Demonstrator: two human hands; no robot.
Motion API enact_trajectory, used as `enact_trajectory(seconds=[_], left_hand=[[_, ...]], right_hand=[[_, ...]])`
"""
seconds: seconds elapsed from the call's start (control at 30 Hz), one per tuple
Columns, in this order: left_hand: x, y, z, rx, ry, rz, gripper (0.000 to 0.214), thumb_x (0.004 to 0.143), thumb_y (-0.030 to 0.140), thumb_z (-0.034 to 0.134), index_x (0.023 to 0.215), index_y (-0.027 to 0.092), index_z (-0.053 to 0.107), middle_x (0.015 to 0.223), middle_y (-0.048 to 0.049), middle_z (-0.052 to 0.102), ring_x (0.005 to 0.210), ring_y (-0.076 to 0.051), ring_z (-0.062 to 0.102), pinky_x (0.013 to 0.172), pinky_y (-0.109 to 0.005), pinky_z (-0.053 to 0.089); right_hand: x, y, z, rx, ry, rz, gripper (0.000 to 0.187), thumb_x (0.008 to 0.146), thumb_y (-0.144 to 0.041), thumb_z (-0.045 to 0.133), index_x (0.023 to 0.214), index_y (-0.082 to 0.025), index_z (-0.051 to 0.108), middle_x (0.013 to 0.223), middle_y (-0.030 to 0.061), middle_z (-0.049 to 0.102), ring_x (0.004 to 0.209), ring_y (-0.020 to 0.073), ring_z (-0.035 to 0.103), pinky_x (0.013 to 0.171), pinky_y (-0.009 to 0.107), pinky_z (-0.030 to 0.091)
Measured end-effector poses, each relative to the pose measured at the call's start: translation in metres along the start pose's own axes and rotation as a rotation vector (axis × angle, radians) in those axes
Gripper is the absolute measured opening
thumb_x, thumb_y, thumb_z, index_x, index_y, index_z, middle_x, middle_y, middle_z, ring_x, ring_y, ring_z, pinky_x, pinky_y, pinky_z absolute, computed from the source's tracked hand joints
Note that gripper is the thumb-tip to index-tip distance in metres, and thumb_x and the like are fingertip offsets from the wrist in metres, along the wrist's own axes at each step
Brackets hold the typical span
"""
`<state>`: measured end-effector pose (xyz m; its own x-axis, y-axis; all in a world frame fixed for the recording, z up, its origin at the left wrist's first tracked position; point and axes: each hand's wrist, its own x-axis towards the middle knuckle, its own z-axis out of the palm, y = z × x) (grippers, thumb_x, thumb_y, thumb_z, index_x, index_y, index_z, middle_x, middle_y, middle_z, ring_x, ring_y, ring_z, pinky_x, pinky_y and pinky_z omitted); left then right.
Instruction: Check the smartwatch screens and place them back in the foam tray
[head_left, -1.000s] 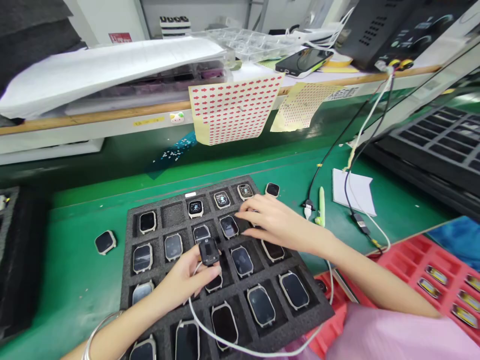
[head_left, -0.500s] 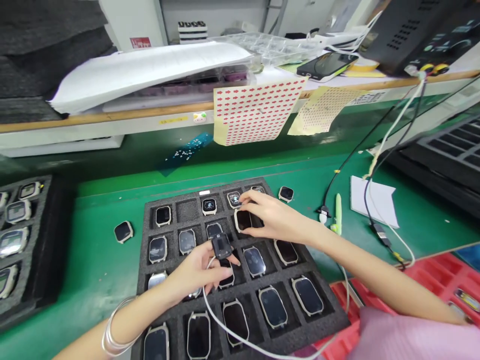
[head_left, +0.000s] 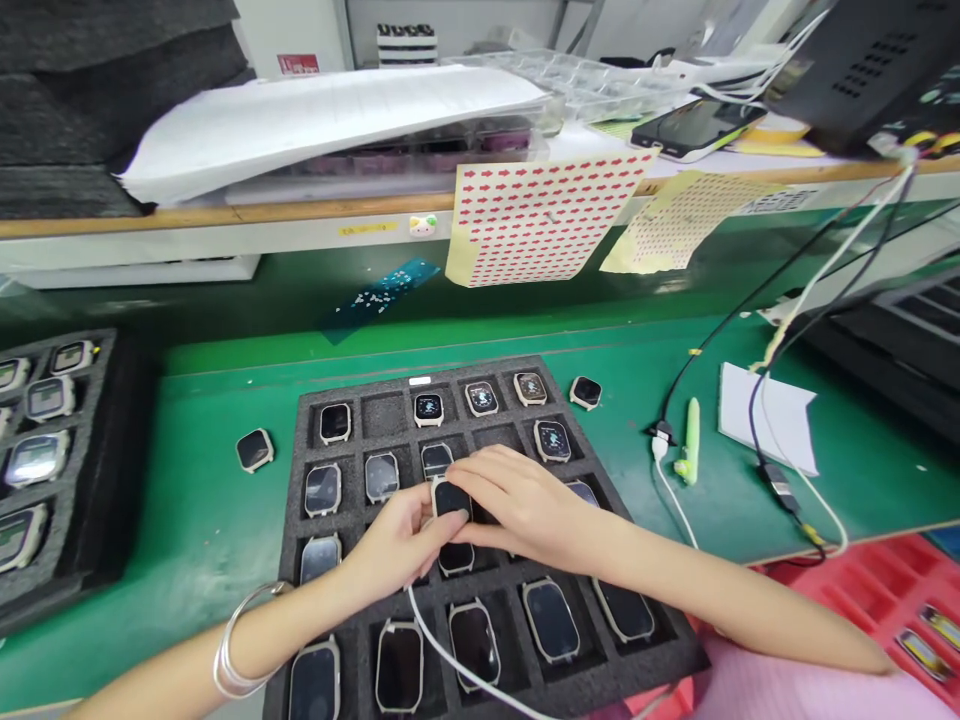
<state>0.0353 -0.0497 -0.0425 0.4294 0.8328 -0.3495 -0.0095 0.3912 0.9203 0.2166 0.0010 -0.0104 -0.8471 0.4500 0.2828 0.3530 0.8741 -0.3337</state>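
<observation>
Cable: I watch a white cable point(head_left: 465, 672) run from the left hand toward the near edge of my view.
Left hand point(head_left: 397, 535): clamped on the held watch, thumb over its dark face; silver bangles point(head_left: 232, 655) circle the wrist.
Right hand point(head_left: 521, 505): together with the left, fingers and thumb closed around the held watch.
Held watch point(head_left: 448, 492): above the middle of the foam tray; its underside is hidden from me.
Foam tray point(head_left: 664, 662): on the green worktop point(head_left: 195, 530), watches in its compartments, 4 showing lit dials.
Loose watches: 1 left of the tray point(head_left: 255, 450), 1 right point(head_left: 586, 392).
Shelf: an arrow-printed sheet point(head_left: 547, 220) hangs in front.
</observation>
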Motion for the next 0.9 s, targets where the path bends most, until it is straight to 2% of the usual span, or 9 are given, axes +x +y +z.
enact_trajectory(seconds=[0.17,0.37,0.6,0.9], left_hand=[[0.0,0.001,0.001,-0.002,0.042,0.089,0.029,0.08,0.043,0.063,0.083,0.014,0.059,0.062,0.0042,0.051,0.05,-0.007,0.039,0.048,-0.02,0.034],[0.001,-0.001,-0.001,-0.04,0.027,0.073,0.03,0.08,0.043,0.065,0.081,0.014,0.06,0.066,0.0018,0.052,0.064,-0.012,0.046,0.063,-0.024,0.039],[0.001,-0.004,-0.003,-0.036,0.043,0.066,0.034,0.077,0.047,0.067,0.08,0.014,0.063,0.069,-0.0006,0.055,0.069,-0.015,0.049,0.067,-0.026,0.039],[0.002,-0.009,-0.004,-0.032,0.0,0.077,0.032,0.08,0.044,0.064,0.086,0.013,0.062,0.072,-0.0003,0.055,0.072,-0.016,0.049,0.07,-0.027,0.039]], right_hand=[[-0.008,-0.001,0.009,0.069,0.081,0.013,0.034,0.089,-0.033,0.061,0.111,-0.007,0.057,0.102,0.0159,0.064,0.092,0.0245,0.061,0.082,0.041,0.051],[-0.009,0.003,0.012,0.197,0.101,0.041,0.037,0.086,-0.033,0.064,0.114,-0.009,0.056,0.102,0.0139,0.062,0.091,0.0232,0.06,0.079,0.038,0.053],[-0.01,0.003,0.013,0.23,0.081,0.064,0.041,0.084,-0.034,0.066,0.116,-0.01,0.055,0.102,0.0139,0.061,0.091,0.0238,0.06,0.079,0.038,0.053],[-0.012,0.002,0.011,0.193,0.057,0.071,0.047,0.082,-0.038,0.068,0.118,-0.01,0.054,0.104,0.0141,0.061,0.092,0.0241,0.059,0.079,0.039,0.053]])
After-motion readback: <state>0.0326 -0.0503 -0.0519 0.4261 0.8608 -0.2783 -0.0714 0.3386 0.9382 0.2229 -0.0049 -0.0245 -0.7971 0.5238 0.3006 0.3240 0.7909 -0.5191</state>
